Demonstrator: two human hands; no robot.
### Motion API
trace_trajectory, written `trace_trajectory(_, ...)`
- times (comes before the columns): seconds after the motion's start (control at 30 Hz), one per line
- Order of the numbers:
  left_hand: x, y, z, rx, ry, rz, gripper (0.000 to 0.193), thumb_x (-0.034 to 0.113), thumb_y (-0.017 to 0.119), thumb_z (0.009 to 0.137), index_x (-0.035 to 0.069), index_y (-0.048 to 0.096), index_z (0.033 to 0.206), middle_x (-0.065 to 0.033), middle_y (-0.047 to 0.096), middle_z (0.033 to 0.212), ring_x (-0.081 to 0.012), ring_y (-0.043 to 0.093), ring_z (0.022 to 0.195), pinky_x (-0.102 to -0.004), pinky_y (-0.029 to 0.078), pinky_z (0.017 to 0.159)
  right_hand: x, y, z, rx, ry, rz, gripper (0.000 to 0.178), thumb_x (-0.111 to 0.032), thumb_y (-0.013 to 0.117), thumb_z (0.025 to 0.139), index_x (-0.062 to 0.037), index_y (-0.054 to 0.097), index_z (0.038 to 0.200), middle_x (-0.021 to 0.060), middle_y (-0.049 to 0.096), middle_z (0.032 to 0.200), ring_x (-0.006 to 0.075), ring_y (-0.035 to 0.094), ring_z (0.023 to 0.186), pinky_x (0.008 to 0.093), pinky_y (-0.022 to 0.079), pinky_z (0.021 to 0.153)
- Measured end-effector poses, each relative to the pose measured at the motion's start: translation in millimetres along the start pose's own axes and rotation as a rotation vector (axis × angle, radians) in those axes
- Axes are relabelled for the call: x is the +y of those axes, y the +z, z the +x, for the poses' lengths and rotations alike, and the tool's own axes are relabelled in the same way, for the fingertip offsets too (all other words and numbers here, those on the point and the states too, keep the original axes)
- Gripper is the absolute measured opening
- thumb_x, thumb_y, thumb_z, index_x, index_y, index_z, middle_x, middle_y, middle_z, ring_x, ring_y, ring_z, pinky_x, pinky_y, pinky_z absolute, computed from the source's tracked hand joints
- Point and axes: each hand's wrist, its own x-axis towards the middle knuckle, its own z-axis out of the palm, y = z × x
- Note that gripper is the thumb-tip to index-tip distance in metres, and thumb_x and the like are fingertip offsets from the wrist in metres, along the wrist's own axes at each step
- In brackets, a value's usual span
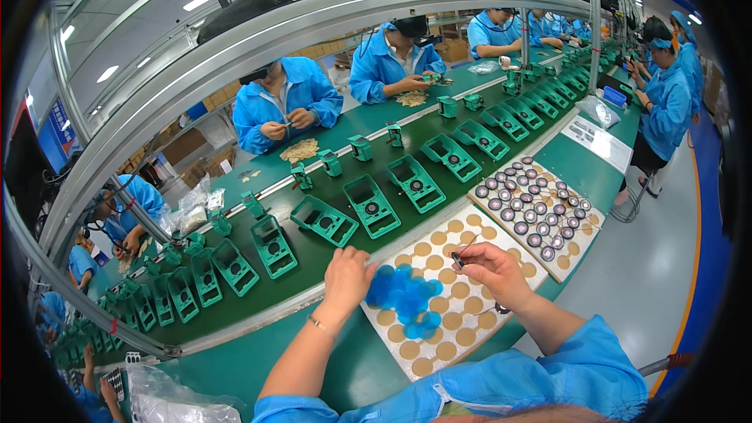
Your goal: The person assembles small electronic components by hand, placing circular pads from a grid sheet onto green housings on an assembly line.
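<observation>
My right hand (497,272) pinches a small speaker (457,260), dark and seen nearly edge-on, with a thin wire, above a white board (407,347) with round tan recesses. Over the board's far left edge is my left hand (348,272), its fingers apart and slightly bent, with nothing visible in them. Beside its fingertips lies a loose pile of translucent blue discs (403,296), spread over part of the board. Another dark round part (501,309) sits under my right wrist, partly hidden. A second board (565,269) to the right carries many round speakers with pink rims.
Beyond my boards runs a green conveyor belt (313,298) with rows of green plastic housings (372,205). Metal frame bars (258,19) cross above. Co-workers in blue (286,102) sit opposite; others stand at right. A plastic bag (176,395) lies at lower left, a printed sheet (595,141) at right.
</observation>
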Motion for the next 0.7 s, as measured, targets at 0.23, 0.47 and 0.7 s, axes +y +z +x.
trace_trajectory(0.23, -93, 46, 26, -0.039, -0.018, 0.143, 0.043, 0.032, 0.053, 0.087, 0.001, 0.051, 0.117, -0.016, 0.049, 0.125, -0.036, 0.037, 0.124, -0.0445, 0.034, 0.1, -9, 18, 39, -0.123, 0.096, -0.017, 0.027, -0.004, 0.06, 0.085, 0.0023, 0.054, 0.111, 0.0075, 0.061, 0.106, 0.0134, 0.058, 0.097, 0.027, 0.047, 0.086)
trace_trajectory(0.47, -117, 20, -10, -0.016, 0.095, 0.242, 0.024, 0.018, 0.053, 0.086, 0.006, 0.061, 0.107, -0.009, 0.06, 0.11, -0.0304, 0.044, 0.119, -0.0431, 0.031, 0.104, 12, 58, 117, -0.247, -0.048, -0.375, 0.026, -0.008, 0.063, 0.084, -0.0007, 0.058, 0.108, 0.0066, 0.063, 0.1, 0.0131, 0.06, 0.093, 0.0246, 0.047, 0.083)
trace_trajectory(0.7, -127, 26, -39, 0.009, 0.038, 0.202, 0.036, 0.018, 0.054, 0.086, 0.003, 0.054, 0.118, -0.0134, 0.049, 0.128, -0.0318, 0.036, 0.128, -0.0436, 0.031, 0.104, 122, 138, 209, -0.513, -0.557, -1.05, 0.021, -0.012, 0.065, 0.076, -0.0074, 0.06, 0.096, 0.0074, 0.06, 0.093, 0.0282, 0.054, 0.092, 0.0381, 0.047, 0.077)
